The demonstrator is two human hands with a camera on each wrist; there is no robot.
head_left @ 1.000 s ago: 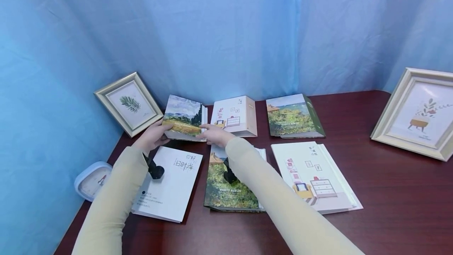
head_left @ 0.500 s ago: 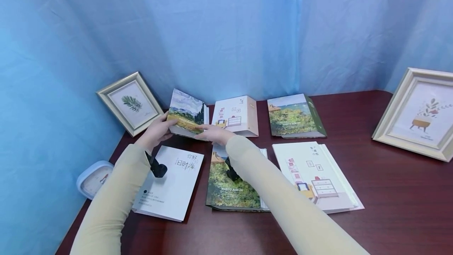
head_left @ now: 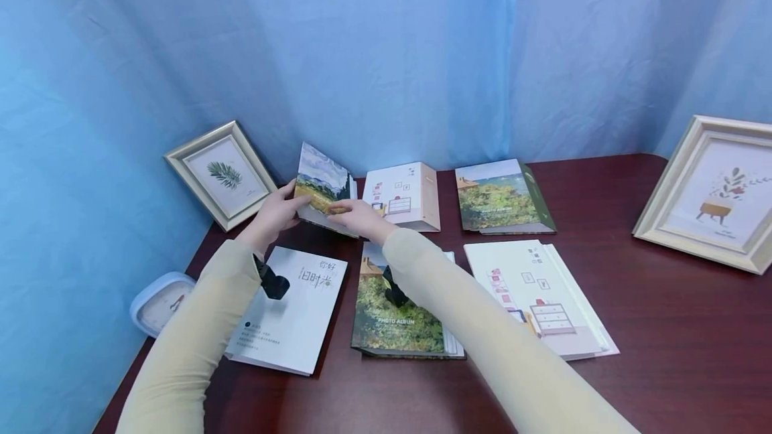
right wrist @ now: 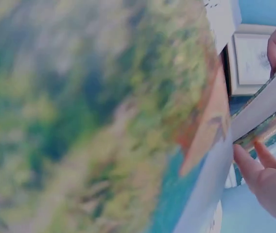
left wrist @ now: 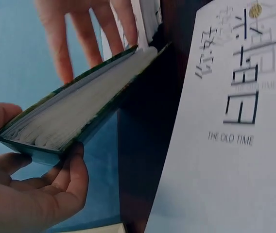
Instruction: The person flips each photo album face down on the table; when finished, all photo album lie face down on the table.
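Observation:
A photo album with a landscape-painting cover is raised and tilted at the back left of the table. My left hand grips it by the spine, thumb on the front cover and fingers curled behind, as the left wrist view shows. The fingers of my right hand are stretched out and touch the front cover near its lower right. From the left wrist, the white page edges show between the two covers. The right wrist view is mostly filled by a garden-picture album lying beneath that hand.
Below my forearms lie a white album and a green album. Two more albums, pink-spined and green-spined, stand behind, with another white one at right. Picture frames flank both sides; a clock sits left.
The landscape album's top has risen and swung slightly to the right, turning more upright. Both hands have moved with it, the left one upward and to the right.

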